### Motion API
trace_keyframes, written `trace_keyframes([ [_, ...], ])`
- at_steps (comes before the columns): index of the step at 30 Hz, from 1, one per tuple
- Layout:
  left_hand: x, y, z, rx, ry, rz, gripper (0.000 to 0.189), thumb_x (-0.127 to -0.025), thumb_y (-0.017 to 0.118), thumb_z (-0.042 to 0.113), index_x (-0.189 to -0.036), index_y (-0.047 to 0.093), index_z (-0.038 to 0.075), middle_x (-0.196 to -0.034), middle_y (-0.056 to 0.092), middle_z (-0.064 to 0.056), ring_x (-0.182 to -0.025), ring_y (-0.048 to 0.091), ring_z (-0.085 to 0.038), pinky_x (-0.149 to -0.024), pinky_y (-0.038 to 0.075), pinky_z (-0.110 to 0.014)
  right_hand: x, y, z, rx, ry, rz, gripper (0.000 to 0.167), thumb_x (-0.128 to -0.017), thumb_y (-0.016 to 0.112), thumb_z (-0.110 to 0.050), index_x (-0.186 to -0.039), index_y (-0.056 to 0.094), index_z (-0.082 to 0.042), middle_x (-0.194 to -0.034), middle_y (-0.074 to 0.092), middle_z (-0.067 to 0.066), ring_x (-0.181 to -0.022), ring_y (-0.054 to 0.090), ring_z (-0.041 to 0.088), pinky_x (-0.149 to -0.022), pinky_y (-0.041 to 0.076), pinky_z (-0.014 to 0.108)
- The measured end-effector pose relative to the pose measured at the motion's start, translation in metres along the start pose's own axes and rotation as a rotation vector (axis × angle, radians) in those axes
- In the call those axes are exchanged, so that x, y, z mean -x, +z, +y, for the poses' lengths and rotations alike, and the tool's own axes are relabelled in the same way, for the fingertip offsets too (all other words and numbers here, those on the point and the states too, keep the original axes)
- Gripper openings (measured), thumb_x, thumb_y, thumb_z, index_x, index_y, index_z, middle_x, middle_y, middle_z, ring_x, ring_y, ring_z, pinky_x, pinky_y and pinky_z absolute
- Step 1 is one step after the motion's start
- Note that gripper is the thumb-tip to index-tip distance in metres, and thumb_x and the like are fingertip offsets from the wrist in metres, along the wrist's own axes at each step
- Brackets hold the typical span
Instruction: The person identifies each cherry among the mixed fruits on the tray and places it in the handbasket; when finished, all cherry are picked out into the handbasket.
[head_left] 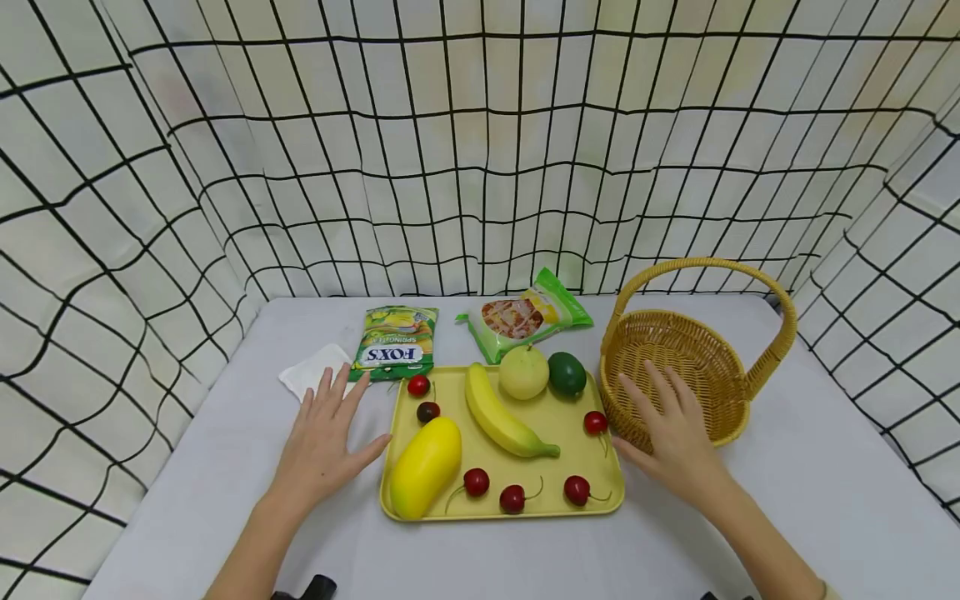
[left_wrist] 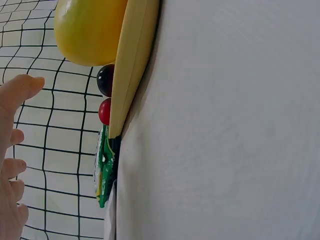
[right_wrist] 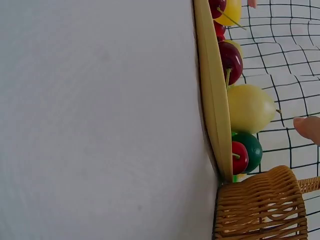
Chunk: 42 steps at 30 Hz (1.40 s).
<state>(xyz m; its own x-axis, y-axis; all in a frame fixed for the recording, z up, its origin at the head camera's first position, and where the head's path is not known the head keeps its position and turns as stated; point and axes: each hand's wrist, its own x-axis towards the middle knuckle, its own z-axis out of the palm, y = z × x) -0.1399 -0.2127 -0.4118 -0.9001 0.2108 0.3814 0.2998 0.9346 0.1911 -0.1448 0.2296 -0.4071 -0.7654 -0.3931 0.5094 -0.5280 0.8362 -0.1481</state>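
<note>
My left hand (head_left: 321, 446) hovers with spread fingers at the left side of a yellow tray (head_left: 551, 479), holding nothing. Beyond the tray's right side, my right hand (head_left: 675, 433) is spread in front of a wicker basket (head_left: 720, 358), also holding nothing. On the tray lie a yellow mango (head_left: 426, 468), a banana (head_left: 502, 417), a pale round pear (head_left: 523, 372), a dark green avocado-like fruit (head_left: 567, 373) and several cherries (head_left: 476, 482). The left wrist view shows the mango (left_wrist: 90, 30) over the tray's edge; the right wrist view shows the pear (right_wrist: 250, 109) and basket (right_wrist: 260, 205).
Behind the tray lie a green FOX'S candy bag (head_left: 395, 342) and a green-and-white snack packet (head_left: 525, 317). A white tissue (head_left: 311, 371) is partly behind my left hand. Black netting (head_left: 483, 175) over white cloth surrounds the white table (head_left: 480, 558). The basket's tall handle arches upward.
</note>
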Motion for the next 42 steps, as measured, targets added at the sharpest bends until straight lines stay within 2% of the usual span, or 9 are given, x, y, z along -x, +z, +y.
trace_keyframes([
  [5,0.002,0.006,-0.004,0.114,0.003,0.004,0.081,-0.077,0.068,0.042,-0.142,0.032,0.01,-0.15,0.02,-0.013,-0.137,0.014,-0.034,-0.108,0.016,-0.051,0.0,0.004,-0.005,-0.019,-0.103,0.02,0.07,-0.086,0.05,-0.055,-0.139,0.039,-0.011,-0.145,0.025,0.019,-0.127,0.025,0.042,-0.097,0.023,0.061],
  [13,0.007,0.019,-0.009,0.165,-0.016,-0.049,0.079,-0.079,0.068,0.04,-0.143,0.032,0.012,-0.149,0.021,-0.014,-0.137,0.014,-0.033,-0.104,0.022,-0.055,0.0,0.011,-0.018,-0.055,-0.177,0.017,0.065,-0.09,0.038,-0.055,-0.132,0.046,-0.007,-0.139,0.035,0.02,-0.124,0.032,0.038,-0.094,0.03,0.058],
  [19,0.013,0.027,-0.013,0.158,-0.031,-0.074,0.08,-0.078,0.068,0.041,-0.144,0.031,0.014,-0.15,0.02,-0.014,-0.137,0.014,-0.033,-0.101,0.025,-0.059,0.004,0.016,-0.024,-0.081,-0.2,-0.066,0.062,-0.089,0.047,-0.051,-0.133,0.045,-0.008,-0.138,0.037,0.016,-0.124,0.033,0.033,-0.098,0.03,0.05],
  [24,0.014,0.032,-0.015,0.138,-0.018,-0.053,0.078,-0.077,0.068,0.042,-0.141,0.035,0.011,-0.149,0.023,-0.015,-0.136,0.016,-0.036,-0.101,0.026,-0.058,0.008,0.019,-0.029,-0.116,-0.215,-0.117,0.059,-0.086,0.06,-0.04,-0.134,0.045,-0.011,-0.138,0.038,0.012,-0.124,0.034,0.031,-0.099,0.032,0.047],
  [28,0.015,0.035,-0.015,0.128,-0.005,-0.08,0.079,-0.077,0.067,0.044,-0.141,0.035,0.012,-0.149,0.023,-0.014,-0.136,0.016,-0.036,-0.103,0.023,-0.057,0.01,0.022,-0.033,-0.153,-0.238,-0.167,0.059,-0.083,0.066,-0.032,-0.134,0.045,-0.011,-0.137,0.04,0.011,-0.124,0.037,0.029,-0.097,0.037,0.045],
  [34,0.016,0.037,-0.015,0.121,0.029,-0.114,0.078,-0.077,0.066,0.046,-0.141,0.037,0.012,-0.147,0.027,-0.014,-0.135,0.016,-0.037,-0.103,0.02,-0.058,0.014,0.027,-0.036,-0.207,-0.221,-0.25,0.059,-0.082,0.066,-0.03,-0.134,0.046,-0.012,-0.132,0.045,0.009,-0.122,0.039,0.023,-0.098,0.039,0.043],
  [42,0.017,0.041,-0.015,0.179,-0.02,-0.223,0.075,-0.079,0.063,0.049,-0.142,0.035,0.017,-0.149,0.026,-0.009,-0.137,0.012,-0.033,-0.106,0.016,-0.055,0.017,0.032,-0.034,-0.241,-0.213,-0.261,0.051,-0.083,0.065,-0.03,-0.129,0.051,-0.013,-0.119,0.05,-0.005,-0.111,0.045,0.013,-0.093,0.042,0.036],
])
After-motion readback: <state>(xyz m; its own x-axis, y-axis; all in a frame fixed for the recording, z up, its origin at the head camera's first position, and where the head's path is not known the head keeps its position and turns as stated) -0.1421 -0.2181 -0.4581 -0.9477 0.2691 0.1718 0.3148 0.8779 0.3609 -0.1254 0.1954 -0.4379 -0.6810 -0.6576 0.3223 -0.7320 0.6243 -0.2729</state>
